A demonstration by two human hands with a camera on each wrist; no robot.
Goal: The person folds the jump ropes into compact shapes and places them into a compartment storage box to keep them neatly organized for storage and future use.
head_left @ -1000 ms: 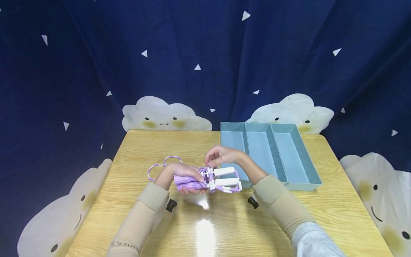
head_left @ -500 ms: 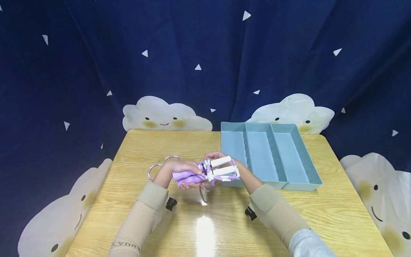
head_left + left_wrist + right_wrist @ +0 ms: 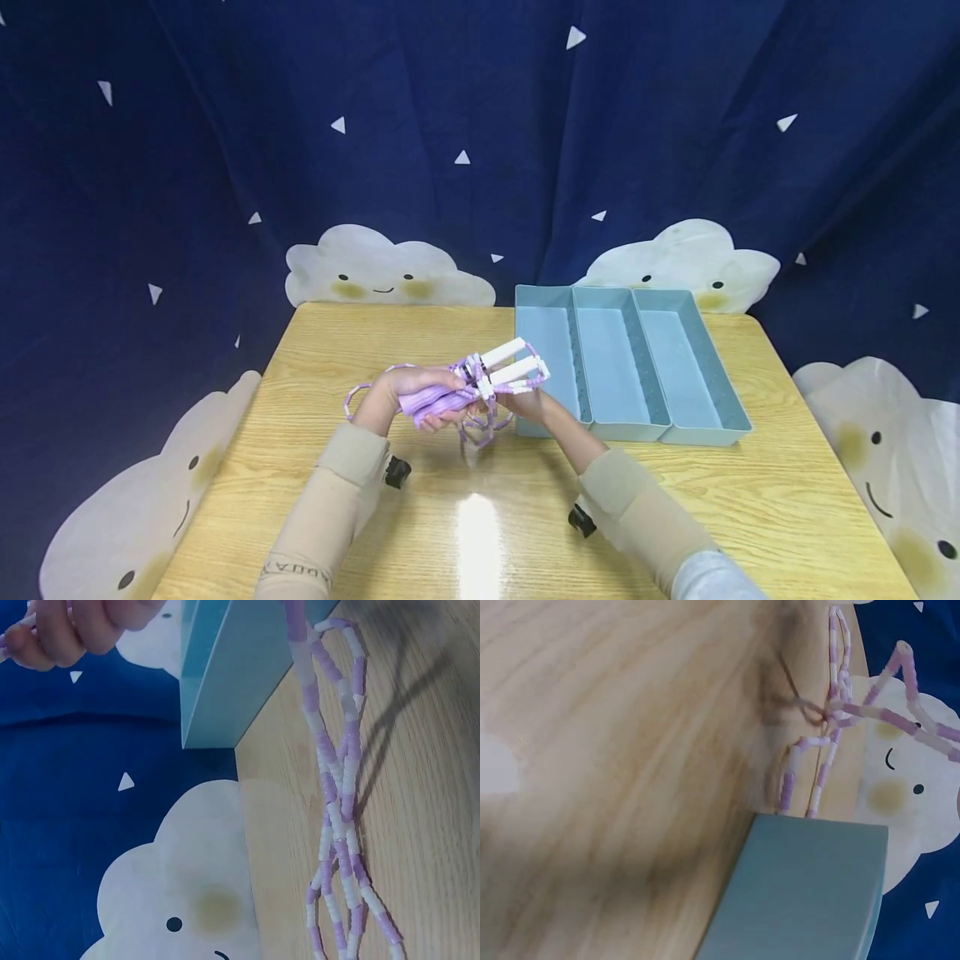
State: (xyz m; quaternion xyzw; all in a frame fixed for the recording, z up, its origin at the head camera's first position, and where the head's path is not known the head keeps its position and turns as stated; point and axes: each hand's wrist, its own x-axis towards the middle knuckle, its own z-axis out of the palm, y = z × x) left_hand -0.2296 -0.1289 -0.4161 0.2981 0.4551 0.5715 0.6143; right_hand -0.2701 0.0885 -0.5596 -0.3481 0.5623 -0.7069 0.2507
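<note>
A beaded jump rope (image 3: 486,385) in purple and white is wound into a bundle, raised over the table. My left hand (image 3: 408,385) grips its ribbed purple handle ends (image 3: 431,404), while the white handle ends (image 3: 506,358) point up to the right. Beneath the white ends, my right hand (image 3: 527,406) holds the rope with its fingers mostly hidden behind the bundle. Curled fingers (image 3: 82,626) and a beaded stretch show at the corner of the left wrist view. Twisted strands (image 3: 334,772) hang there above the wood. In the right wrist view, beaded strands (image 3: 892,716) cross near the tray.
A blue tray (image 3: 645,432) with three long compartments stands right of the hands on the wooden table (image 3: 360,333). Loose rope loops lie left of the left wrist. Behind the table hangs a dark blue curtain (image 3: 420,83) with clouds and white triangles.
My right hand has passed from behind the bundle to underneath it, drawing rope along, and a loop now dangles below. My left hand has shifted slightly up-left, tilting the white handle ends upward.
</note>
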